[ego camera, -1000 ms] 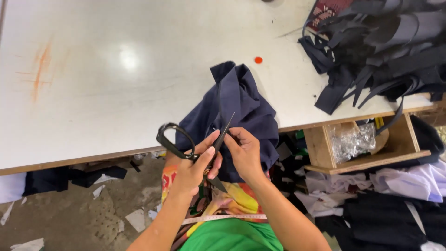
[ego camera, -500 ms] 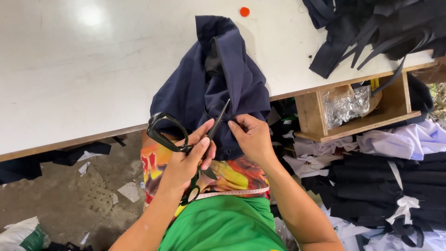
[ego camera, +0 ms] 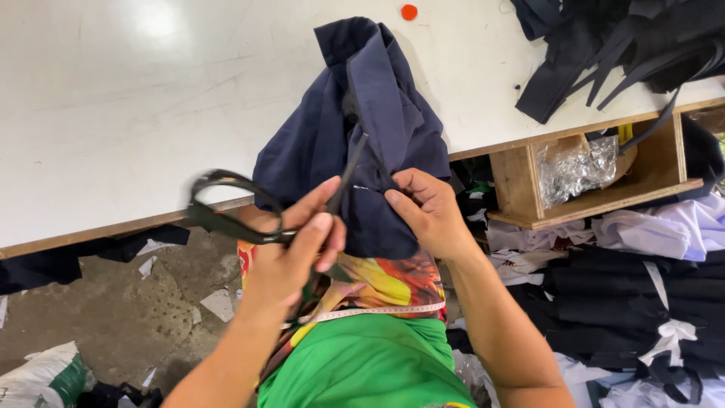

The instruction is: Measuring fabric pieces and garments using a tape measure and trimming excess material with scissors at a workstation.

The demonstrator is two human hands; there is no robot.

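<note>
The left hand (ego camera: 291, 253) grips scissors (ego camera: 257, 219); the right hand (ego camera: 427, 211) pinches soft, limp navy cloth (ego camera: 362, 128) (best held near its edge).

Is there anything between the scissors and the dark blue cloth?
Nothing visible. The left hand holds the scissors with their blades right against the dark blue cloth, and the right hand pinches the cloth beside them.
</note>
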